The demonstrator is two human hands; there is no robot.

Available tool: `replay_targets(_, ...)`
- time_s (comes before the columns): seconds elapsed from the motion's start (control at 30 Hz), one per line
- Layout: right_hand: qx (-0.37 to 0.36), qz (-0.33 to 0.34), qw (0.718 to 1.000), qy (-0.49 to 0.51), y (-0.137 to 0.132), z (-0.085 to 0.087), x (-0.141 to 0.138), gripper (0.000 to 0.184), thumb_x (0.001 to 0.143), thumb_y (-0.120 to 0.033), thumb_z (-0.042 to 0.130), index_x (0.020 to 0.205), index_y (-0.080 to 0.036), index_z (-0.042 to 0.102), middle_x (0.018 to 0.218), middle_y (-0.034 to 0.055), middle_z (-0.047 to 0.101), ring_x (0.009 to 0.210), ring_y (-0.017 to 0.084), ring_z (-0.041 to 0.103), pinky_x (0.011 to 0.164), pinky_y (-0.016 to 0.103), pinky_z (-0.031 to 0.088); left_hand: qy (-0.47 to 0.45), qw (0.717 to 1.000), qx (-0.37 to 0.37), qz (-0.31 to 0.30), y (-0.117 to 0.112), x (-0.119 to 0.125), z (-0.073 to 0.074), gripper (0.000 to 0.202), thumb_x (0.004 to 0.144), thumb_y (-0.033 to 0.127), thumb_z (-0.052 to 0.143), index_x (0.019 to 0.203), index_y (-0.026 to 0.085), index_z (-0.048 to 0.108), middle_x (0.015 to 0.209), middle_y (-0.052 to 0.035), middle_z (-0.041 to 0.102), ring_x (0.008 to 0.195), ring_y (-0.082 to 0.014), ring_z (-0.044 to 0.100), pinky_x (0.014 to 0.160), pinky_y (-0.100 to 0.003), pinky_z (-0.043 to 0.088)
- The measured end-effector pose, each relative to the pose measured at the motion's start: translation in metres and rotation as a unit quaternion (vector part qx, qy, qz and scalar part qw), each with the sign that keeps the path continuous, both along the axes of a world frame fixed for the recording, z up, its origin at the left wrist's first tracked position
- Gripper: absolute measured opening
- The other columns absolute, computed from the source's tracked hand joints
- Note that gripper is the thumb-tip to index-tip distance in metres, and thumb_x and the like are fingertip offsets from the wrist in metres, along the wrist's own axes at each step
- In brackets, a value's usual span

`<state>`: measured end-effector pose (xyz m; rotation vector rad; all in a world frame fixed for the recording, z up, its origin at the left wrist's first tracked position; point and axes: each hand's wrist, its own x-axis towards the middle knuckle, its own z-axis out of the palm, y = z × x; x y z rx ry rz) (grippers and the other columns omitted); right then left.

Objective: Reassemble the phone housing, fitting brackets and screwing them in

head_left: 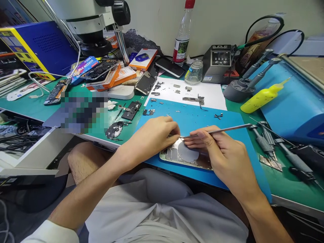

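An opened phone housing (172,153), with a pale round patch inside, lies on the blue mat (162,166) close to the table's front edge. My right hand (224,152) grips slim metal tweezers (222,130) that point left; their tip is at the housing's far side. My left hand (157,133) rests at the housing's far left part, beside the tweezers' tip. Its thumb and bent fingers are closed together, and whatever lies between them is hidden. Tiny screws and a small dark part (218,116) are scattered on the mat beyond my hands.
White paper (215,92) behind the mat bears a logic board (193,99) and small parts. Left are a battery (131,110) and a microscope (92,30). Right are screwdrivers (263,138) and a yellow squeeze bottle (263,98). A glass jar (194,72) and a plastic bottle (181,40) stand behind.
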<state>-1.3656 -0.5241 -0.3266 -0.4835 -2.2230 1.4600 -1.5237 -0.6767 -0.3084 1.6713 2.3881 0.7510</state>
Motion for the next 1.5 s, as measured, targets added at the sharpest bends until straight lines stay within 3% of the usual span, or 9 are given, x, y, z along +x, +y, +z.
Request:
replay_targets(0.1,-0.006,0.000,1.000,-0.005,0.002,-0.001,-0.001,0.032,0.108,-0.052,0.060,0.101,-0.026,0.076,0.094,0.0008,0.085,0.085,0.021,0.084,0.059,0.023,0.068,0.063,0.998,-0.011,-0.009,0.000,0.003,-0.001,0.013,0.103,0.018,0.065,0.097,0.018,0.077,0.097,-0.0030,0.072,0.090,-0.0201,0.066,0.078,-0.033,0.046)
replay_targets(0.37,-0.003,-0.013,1.000,-0.007,0.002,-0.003,-0.001,0.032,0.106,-0.053,0.062,0.100,-0.027,0.078,0.093,0.0015,0.085,0.085,0.023,0.084,0.054,0.023,0.067,0.081,0.997,0.012,-0.011,0.001,0.004,-0.006,0.016,0.103,0.018,0.063,0.094,0.018,0.076,0.094,-0.0037,0.071,0.089,-0.0203,0.066,0.079,-0.032,0.048)
replay_targets(0.67,-0.004,-0.010,1.000,0.002,0.002,-0.006,-0.001,0.032,0.106,-0.053,0.063,0.102,-0.026,0.079,0.094,0.0029,0.085,0.086,0.025,0.084,0.056,0.027,0.069,-0.115,0.992,-0.019,0.044,0.008,0.000,0.005,0.015,0.087,0.012,0.066,0.084,0.021,0.077,0.087,0.0003,0.078,0.078,-0.0169,0.069,0.068,-0.027,0.047)
replay_targets(0.9,0.013,0.006,1.000,0.000,0.006,-0.008,0.001,0.033,0.108,-0.053,0.059,0.104,-0.027,0.080,0.099,0.0017,0.085,0.089,0.022,0.084,0.070,0.028,0.072,-0.118,0.990,-0.049,0.066,0.012,0.004,0.011,0.009,0.081,0.015,0.067,0.081,0.020,0.074,0.080,-0.0018,0.077,0.071,-0.0181,0.068,0.059,-0.027,0.045)
replay_targets(1.13,-0.006,0.019,1.000,0.004,0.006,-0.007,0.000,0.035,0.108,-0.054,0.059,0.104,-0.025,0.078,0.099,0.0033,0.085,0.090,0.023,0.084,0.077,0.032,0.072,-0.146,0.986,-0.062,0.053,0.010,0.001,0.016,0.016,0.086,0.014,0.063,0.084,0.021,0.078,0.079,-0.0003,0.080,0.070,-0.0167,0.071,0.059,-0.026,0.048)
replay_targets(1.33,-0.016,0.016,1.000,0.004,0.005,-0.006,0.000,0.037,0.107,-0.054,0.060,0.103,-0.023,0.079,0.099,0.0052,0.085,0.089,0.023,0.084,0.078,0.032,0.072,-0.077,0.994,-0.058,0.050,0.010,0.005,0.013,0.014,0.085,0.014,0.064,0.084,0.021,0.077,0.087,-0.0016,0.080,0.077,-0.0181,0.071,0.063,-0.027,0.048)
replay_targets(1.5,-0.082,-0.018,0.996,0.010,0.003,-0.003,0.000,0.038,0.103,-0.058,0.066,0.102,-0.022,0.078,0.091,0.0072,0.084,0.081,0.025,0.083,0.070,0.036,0.072,-0.002,0.997,-0.067,0.049,0.013,0.012,0.011,0.009,0.089,0.014,0.065,0.086,0.019,0.071,0.091,-0.0046,0.076,0.084,-0.0220,0.067,0.071,-0.032,0.048)
